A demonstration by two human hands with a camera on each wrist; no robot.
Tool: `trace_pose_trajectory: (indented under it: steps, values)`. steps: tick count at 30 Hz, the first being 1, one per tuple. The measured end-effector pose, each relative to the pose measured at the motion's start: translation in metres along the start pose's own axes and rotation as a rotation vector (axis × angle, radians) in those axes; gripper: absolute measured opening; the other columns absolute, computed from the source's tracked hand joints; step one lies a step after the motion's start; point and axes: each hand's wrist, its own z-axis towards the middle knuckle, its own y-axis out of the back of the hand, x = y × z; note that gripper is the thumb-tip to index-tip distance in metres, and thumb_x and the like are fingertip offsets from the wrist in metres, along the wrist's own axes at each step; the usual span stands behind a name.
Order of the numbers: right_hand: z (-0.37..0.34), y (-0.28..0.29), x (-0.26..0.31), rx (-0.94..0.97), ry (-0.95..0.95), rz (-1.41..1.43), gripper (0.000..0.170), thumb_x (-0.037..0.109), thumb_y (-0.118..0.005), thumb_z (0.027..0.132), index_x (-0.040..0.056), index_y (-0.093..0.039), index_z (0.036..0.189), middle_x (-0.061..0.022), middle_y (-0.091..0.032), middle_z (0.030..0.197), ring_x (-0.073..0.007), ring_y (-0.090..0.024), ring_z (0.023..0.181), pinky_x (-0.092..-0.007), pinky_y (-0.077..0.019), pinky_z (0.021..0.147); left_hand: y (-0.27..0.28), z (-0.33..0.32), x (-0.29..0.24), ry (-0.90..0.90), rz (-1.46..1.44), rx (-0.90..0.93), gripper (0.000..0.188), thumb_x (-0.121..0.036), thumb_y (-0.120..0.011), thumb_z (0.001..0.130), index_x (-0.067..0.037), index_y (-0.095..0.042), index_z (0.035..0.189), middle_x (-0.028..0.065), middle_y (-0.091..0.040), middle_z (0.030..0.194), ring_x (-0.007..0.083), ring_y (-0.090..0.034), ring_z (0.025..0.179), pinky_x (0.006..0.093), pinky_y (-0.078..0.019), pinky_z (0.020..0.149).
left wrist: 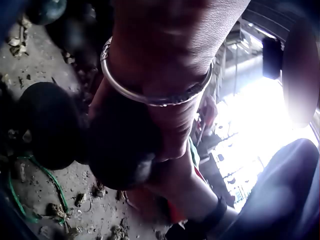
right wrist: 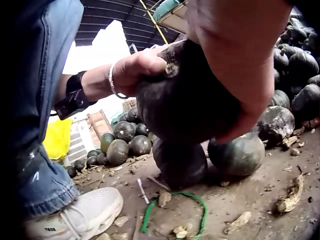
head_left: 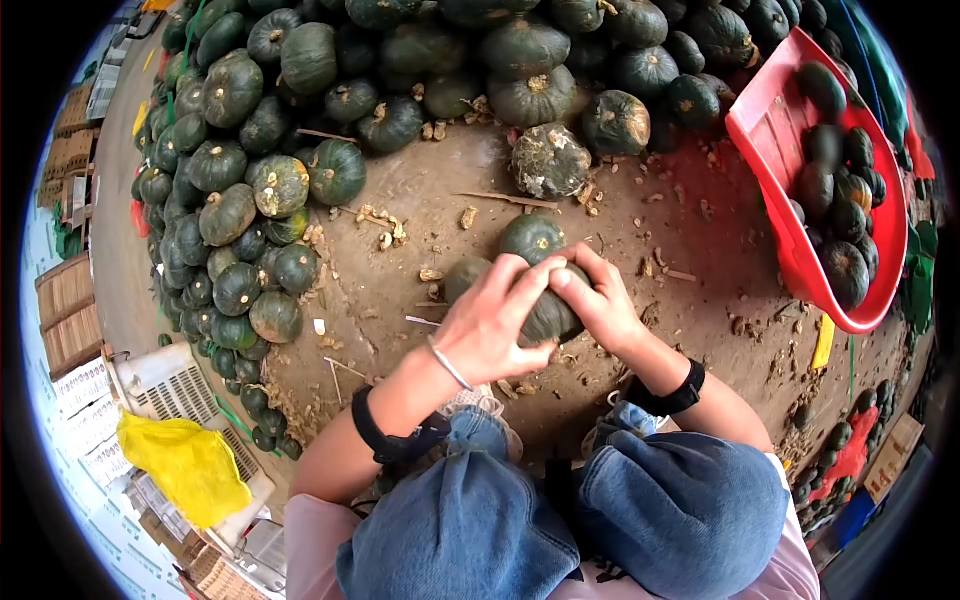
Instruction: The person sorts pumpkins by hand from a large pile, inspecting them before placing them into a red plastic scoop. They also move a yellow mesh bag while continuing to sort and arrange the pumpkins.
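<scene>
Between my two hands is a dark green pumpkin (head_left: 550,320), raised off the dirt floor in the right wrist view. My left hand (head_left: 492,312), with a silver bangle at the wrist, grips its near left side, the thumb close to the stem in the right wrist view. From the other side my right hand (head_left: 606,302) holds it, fingers curled around. Just beyond, a green pumpkin (head_left: 530,237) and a duller pumpkin (head_left: 464,277) sit side by side on the ground; the right wrist view shows the held pumpkin (right wrist: 185,105) above them. Deep shadow darkens the left wrist view.
A large heap of pumpkins (head_left: 420,50) curves around the far and left sides. One mouldy whitish pumpkin (head_left: 550,162) lies at its edge. A red tub (head_left: 770,160) with several pumpkins stands right. Dried stems and a green cord (right wrist: 200,205) litter the floor near my shoe (right wrist: 90,210).
</scene>
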Motion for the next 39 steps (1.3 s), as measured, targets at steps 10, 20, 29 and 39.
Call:
trace_pose_trajectory:
  steps: [10, 20, 29, 39]
  values:
    - [0.011, 0.005, -0.015, 0.166, -0.216, 0.406, 0.026, 0.025, -0.063, 0.091, 0.0012, -0.06, 0.103, -0.0057, -0.063, 0.095, -0.0115, -0.059, 0.086, -0.0269, -0.0498, 0.075, -0.005, -0.018, 0.003, 0.188, -0.213, -0.103, 0.083, -0.021, -0.084, 0.061, -0.002, -0.044, 0.131, 0.0158, -0.055, 0.121, 0.0286, -0.057, 0.112, 0.0367, -0.046, 0.096]
    - [-0.001, -0.01, 0.02, 0.183, 0.01, -0.185, 0.061, 0.044, -0.073, 0.077, -0.0015, -0.056, 0.115, -0.0185, -0.063, 0.098, -0.0272, -0.064, 0.095, -0.0378, -0.0499, 0.082, -0.002, -0.025, 0.005, 0.248, -0.273, -0.155, 0.084, -0.021, -0.084, 0.061, -0.001, -0.043, 0.132, 0.0172, -0.055, 0.123, 0.0287, -0.056, 0.114, 0.0389, -0.0459, 0.097]
    - [0.018, 0.005, -0.005, -0.009, -0.317, 0.383, 0.027, 0.02, -0.052, 0.092, 0.0051, -0.053, 0.07, -0.0007, -0.053, 0.066, -0.0094, -0.049, 0.058, -0.0251, -0.0424, 0.055, 0.01, -0.014, -0.011, 0.167, -0.383, -0.027, 0.077, -0.018, -0.081, 0.061, -0.002, -0.045, 0.128, 0.0179, -0.053, 0.119, 0.0332, -0.055, 0.111, 0.0396, -0.0445, 0.098]
    - [0.019, 0.027, -0.031, 0.075, -0.039, -0.135, 0.029, 0.023, -0.05, 0.097, -0.0025, -0.057, 0.084, -0.0072, -0.061, 0.07, -0.0132, -0.057, 0.065, -0.0299, -0.0466, 0.062, 0.064, -0.074, 0.048, 0.324, -0.03, -0.139, 0.056, -0.026, -0.072, 0.077, -0.006, -0.057, 0.127, 0.0146, -0.051, 0.124, 0.0293, -0.052, 0.115, 0.0388, -0.0417, 0.101]
